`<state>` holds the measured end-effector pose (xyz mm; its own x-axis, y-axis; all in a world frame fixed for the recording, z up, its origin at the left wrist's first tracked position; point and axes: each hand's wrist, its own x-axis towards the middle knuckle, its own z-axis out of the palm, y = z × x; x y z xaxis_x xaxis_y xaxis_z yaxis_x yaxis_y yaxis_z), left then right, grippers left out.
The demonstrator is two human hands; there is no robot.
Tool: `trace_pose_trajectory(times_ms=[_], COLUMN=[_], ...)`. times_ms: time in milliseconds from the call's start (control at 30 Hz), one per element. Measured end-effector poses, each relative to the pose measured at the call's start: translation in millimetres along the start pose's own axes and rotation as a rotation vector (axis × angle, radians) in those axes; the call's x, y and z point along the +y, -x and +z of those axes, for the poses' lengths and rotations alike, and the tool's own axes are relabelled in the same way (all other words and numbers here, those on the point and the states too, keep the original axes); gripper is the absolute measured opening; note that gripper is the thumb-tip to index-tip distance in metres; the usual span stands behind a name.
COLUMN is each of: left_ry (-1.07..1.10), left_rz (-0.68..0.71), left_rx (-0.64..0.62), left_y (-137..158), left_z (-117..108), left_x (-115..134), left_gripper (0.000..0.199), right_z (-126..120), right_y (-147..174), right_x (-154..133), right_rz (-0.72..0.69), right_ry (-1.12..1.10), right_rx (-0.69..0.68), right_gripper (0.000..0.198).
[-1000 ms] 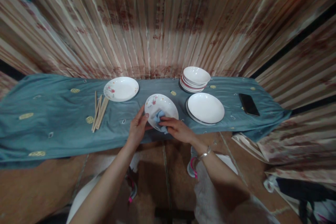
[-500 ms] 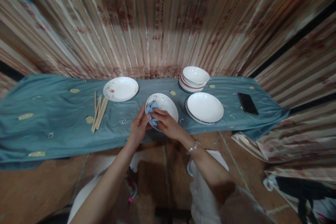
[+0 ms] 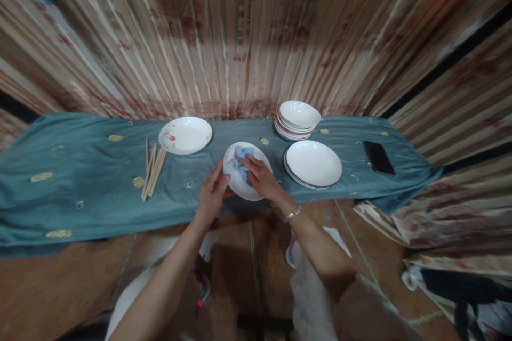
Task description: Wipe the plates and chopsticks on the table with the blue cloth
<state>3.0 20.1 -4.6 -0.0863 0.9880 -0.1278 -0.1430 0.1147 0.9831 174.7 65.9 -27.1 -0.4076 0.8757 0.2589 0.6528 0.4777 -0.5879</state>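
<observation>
head view | holding round white flower-printed ceramic dish (image 3: 237,184) by rim with half-open left hand (image 3: 213,191), thumb on top | holding crumpled light-blue fabric cloth (image 3: 242,166) against dish's inside under partly spread fingers of right hand (image 3: 261,175) | dish location: at front edge of teal patterned tablecloth (image 3: 100,181) | step: wiping, apparently | next: likely calls for firm rim hold, even pressure

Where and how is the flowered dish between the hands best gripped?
Take the flowered dish probably by its left rim, from the left, thumb over the edge, fingers beneath. The round rim is exposed there, where the left hand holds it; the right hand and blue cloth cover much of the inside.
</observation>
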Motion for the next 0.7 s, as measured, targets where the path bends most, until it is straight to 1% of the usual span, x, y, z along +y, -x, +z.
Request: trace_pose_trajectory(times_ms=[167,300,400,567,700], left_ry=[0.008,0.005,0.003,0.008,-0.009], left_rz=[0.001,-0.004,0.001,0.007,0.006], left_rx=[-0.001,0.013,0.023,0.016,0.007], left_y=[-0.8,-1.1,-1.2,-0.3,0.5], left_z=[0.2,0.5,0.8,1.9,2.4], left_x=[-0.6,0.7,1.4,2.1,2.7], left_gripper=[0.072,0.07,0.068,0.068,0.07], right_z=[-1.5,-6.8,-13.6,-29.2,-39.5], right_y=[11.9,26.1,35.6,43.6,43.9], right_x=[7.3,4.0,-1.1,-10.8,-20.3], right_rz=[0.054,0.118,0.155,0.129,0.09], right_ry=[0.026,0.036,0.05,0.036,-0.052], right_rx=[-0.002,-0.026,-0.053,-0.127,-0.188], right_gripper=[0.051,0.05,0.046,0.035,0.029])
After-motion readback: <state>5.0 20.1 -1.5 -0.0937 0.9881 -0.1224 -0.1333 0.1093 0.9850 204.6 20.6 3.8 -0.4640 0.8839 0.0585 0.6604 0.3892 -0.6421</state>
